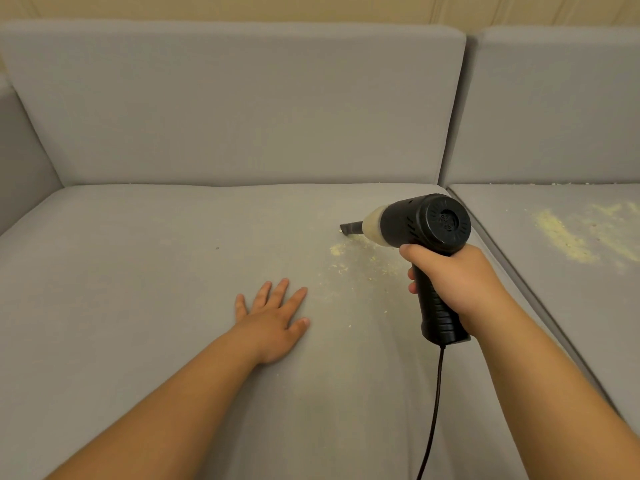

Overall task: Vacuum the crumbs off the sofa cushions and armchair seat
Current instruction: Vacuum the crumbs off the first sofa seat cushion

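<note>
Right hand [457, 275] wraps tight around the grip of the handheld vacuum [429, 226], nozzle [350, 226] angled down and left so its tip meets the seat cushion [156, 271] at the far edge of the crumbs [349, 261], a pale scatter just left of the handle. Left hand [273, 320] lies flat, fingers spread, pressing the fabric nearer and to the left, likely to keep the cover taut and steady the lean. The cord [434, 403] trails down toward the near edge. Over the seam on the right, the next cushion [554, 306] carries a thicker yellow patch [568, 237], so plenty looks left to do
</note>
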